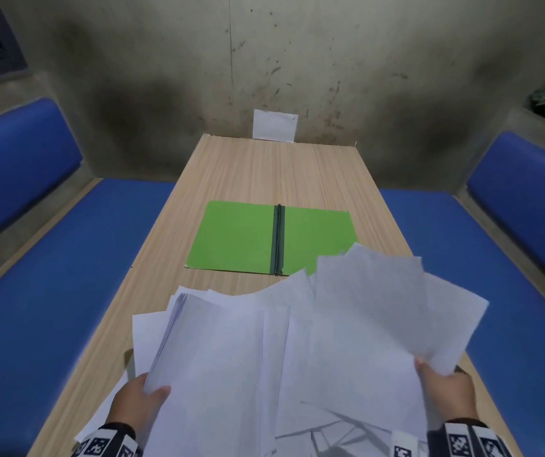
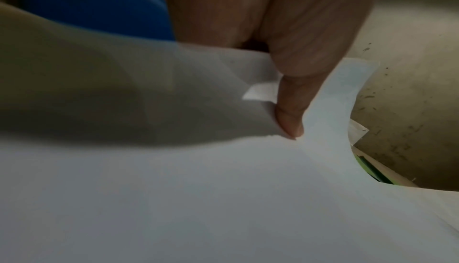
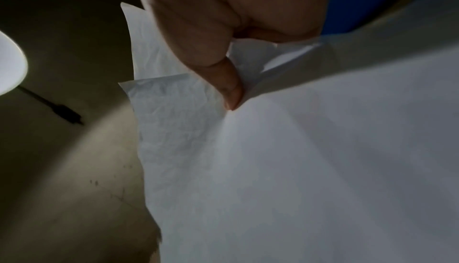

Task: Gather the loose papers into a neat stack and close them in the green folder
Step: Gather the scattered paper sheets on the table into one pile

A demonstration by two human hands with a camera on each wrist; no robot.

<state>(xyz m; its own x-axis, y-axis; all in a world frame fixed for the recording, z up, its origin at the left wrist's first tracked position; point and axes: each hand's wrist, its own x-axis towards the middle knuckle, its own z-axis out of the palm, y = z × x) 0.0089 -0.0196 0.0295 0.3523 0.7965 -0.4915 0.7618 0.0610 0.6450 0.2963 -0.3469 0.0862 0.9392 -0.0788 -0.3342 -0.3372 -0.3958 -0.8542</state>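
The loose papers [image 1: 281, 351] are held up off the table [image 1: 248, 173] in a fanned, uneven bundle, on the near side of the green folder [image 1: 235, 239]. The bundle's left edge is gripped by the left hand [image 1: 139, 400], with the thumb laid on top of the sheets; in the left wrist view the thumb [image 2: 290, 122] is seen pressed into the paper. The bundle's right edge is pinched by the right hand [image 1: 446, 387], and in the right wrist view its thumb [image 3: 231, 94] is closed against a creased sheet. The folder lies open and flat on the table, both covers spread about its dark spine [image 1: 278, 239], and its near right corner is hidden behind the raised sheets.

The gathering step is judged to be in hand: the sheets are collected but not squared, since corners stick out at several angles. For the next move, the 2 hands would need to be brought together and the edges tapped level, probably against the table, before the stack is laid on 1 cover of the folder. A loose grip may let outer sheets slip.
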